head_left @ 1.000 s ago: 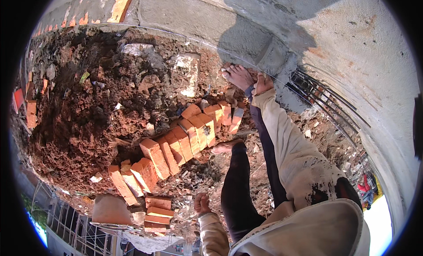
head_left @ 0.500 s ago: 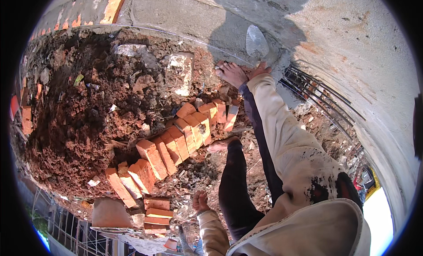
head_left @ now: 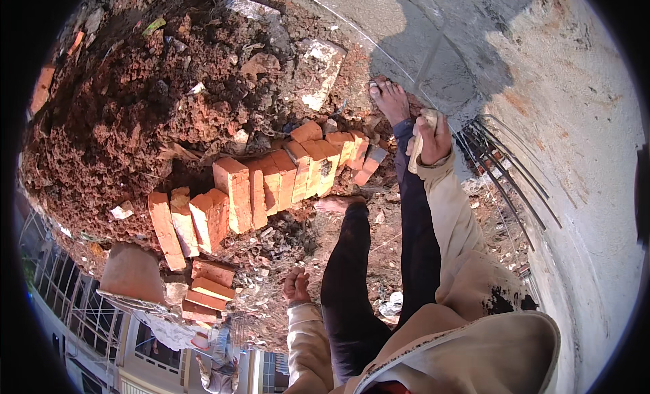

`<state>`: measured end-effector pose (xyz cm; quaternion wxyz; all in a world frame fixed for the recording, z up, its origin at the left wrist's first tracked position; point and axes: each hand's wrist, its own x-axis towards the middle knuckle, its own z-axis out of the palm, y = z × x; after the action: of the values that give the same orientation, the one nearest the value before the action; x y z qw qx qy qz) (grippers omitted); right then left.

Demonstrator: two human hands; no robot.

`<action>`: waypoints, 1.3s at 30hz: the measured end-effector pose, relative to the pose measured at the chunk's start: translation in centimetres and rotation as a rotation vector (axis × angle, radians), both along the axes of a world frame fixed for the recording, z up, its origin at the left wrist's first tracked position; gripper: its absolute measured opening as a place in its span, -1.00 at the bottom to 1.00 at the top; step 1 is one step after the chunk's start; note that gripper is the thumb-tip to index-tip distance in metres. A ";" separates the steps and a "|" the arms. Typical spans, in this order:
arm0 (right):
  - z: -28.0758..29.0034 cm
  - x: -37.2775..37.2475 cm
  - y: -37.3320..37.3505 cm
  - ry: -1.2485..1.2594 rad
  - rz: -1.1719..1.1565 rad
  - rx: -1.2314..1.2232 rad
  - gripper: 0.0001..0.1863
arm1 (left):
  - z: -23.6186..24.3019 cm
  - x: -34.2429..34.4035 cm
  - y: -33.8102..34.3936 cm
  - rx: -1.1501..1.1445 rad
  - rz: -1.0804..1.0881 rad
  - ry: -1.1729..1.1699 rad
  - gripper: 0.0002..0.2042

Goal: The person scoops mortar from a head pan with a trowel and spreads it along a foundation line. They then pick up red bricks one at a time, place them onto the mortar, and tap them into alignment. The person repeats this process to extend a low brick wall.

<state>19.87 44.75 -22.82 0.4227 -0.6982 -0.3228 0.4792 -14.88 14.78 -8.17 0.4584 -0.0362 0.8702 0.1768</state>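
Note:
My right hand (head_left: pixel 437 140) is closed around the pale handle of a trowel (head_left: pixel 414 161), beside my forward foot at the wet mortar edge. The handle's lower end shows below my fingers; its blade is hard to make out, perhaps turned edge-on. My left hand (head_left: pixel 296 285) hangs low over the rubble, fingers curled in, with nothing visible in it. Smooth grey mortar (head_left: pixel 460 72) lies beyond my right hand, partly in my shadow. A taut string (head_left: pixel 365 36) runs along its edge.
A leaning row of orange bricks (head_left: pixel 271 180) crosses the ground left of my legs. Loose red soil (head_left: pixel 128 123) heaps behind it. Dark steel bars (head_left: pixel 508 170) stick out at right. More bricks (head_left: pixel 206 292) lie stacked at lower left, and another person (head_left: pixel 220 374) is below them.
My right hand has drawn back from the mortar with the trowel, whose blade no longer shows its flat face. The view has swung, and my left hand has shifted slightly up and left.

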 end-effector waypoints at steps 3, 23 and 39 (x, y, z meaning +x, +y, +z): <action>1.7 3.5 -1.0 -0.019 0.051 -0.087 -0.74 | -0.8 0.8 1.9 0.045 -0.072 0.023 -0.71; 8.4 5.1 2.2 -0.118 0.721 -0.555 -0.75 | 6.8 -17.3 27.8 0.200 -1.131 0.751 -0.05; 9.7 9.9 3.8 -0.244 0.786 -0.124 -0.70 | 14.6 -14.2 32.7 0.532 -0.519 -0.001 -0.21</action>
<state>29.81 48.50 -13.07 0.1237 -0.5975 -0.5830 0.5365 -29.13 47.44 6.38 0.4819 0.3060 0.7737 0.2749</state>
